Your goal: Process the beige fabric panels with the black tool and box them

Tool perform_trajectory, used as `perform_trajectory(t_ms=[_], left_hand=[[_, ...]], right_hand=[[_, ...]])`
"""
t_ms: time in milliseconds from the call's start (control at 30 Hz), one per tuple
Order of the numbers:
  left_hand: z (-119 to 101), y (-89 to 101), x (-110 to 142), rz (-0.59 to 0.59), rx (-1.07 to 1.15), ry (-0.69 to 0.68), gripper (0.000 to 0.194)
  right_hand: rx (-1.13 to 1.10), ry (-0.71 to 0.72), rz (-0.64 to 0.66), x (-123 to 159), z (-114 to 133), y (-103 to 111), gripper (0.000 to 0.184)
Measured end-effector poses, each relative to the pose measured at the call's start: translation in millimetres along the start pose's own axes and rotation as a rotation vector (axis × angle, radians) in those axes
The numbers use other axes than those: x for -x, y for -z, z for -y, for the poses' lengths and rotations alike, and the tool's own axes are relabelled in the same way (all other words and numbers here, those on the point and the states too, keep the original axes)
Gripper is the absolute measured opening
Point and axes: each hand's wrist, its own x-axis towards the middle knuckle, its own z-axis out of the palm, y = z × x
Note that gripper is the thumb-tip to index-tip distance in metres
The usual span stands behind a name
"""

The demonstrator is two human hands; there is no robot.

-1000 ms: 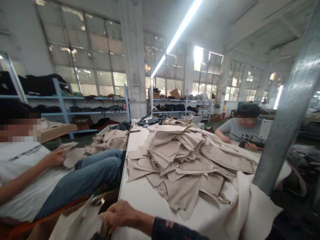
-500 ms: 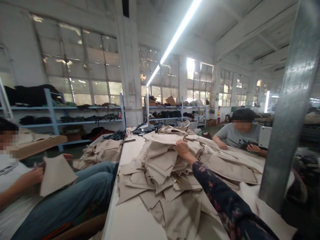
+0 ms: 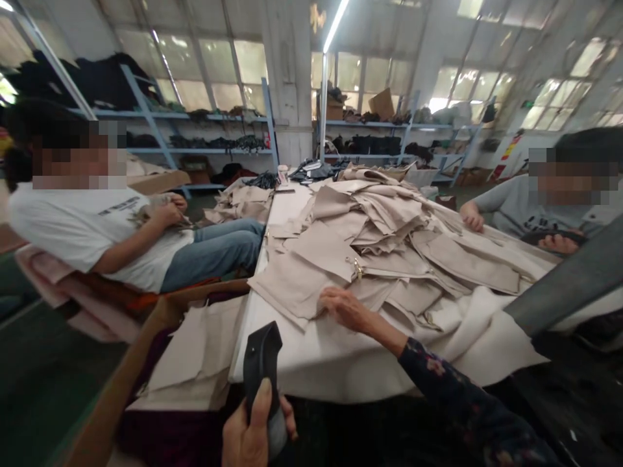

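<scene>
Head view, our left hand (image 3: 253,428): we grip a dark handheld tool (image 3: 261,363) low in the frame, fingers wrapped round its lower end and the thumb laid up its face; the hand is closed tight on it.
Head view, our right hand (image 3: 343,308): it lies palm down, fingers spread and flat, on the near edge of the beige fabric pieces (image 3: 311,275); it presses on them and pinches nothing.
Head view, the fabric: the pieces are heaped loosely on the white table (image 3: 321,353), the top one by our hand reaching toward the table's near left edge, with a small brass-coloured fitting (image 3: 357,267) just beyond our fingers.
Head view, handling: we judge the cloth light, limp and apt to slide over the sheets below, so a pinch at a free corner or edge should lift one piece cleanly; the metal fitting may snag.
Head view, around us: a cardboard box (image 3: 146,363) with more pieces stands below the table's left edge; one person (image 3: 97,227) sits at left working a piece, another person (image 3: 535,207) at right has both hands on the table.
</scene>
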Motion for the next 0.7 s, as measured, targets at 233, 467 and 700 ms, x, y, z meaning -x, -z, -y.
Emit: perform_trajectory(t_ms=[233,467,700], left_hand=[[-5,-23.8,-13,0.064,-0.023,0.005,0.054],[-12,-68.7,-46,0.168,-0.048,0.136,0.057],[-32,-81.2,-78,0.061,-0.094,0.121,0.053]], right_hand=[[-0.011,-0.112,-0.056,-6,-22,-7,0.017],[-0.063,-0.104,-0.134,3,-20,-17,0.022],[-0.198,-0.087,-0.148,4,-29,-27,0.02]])
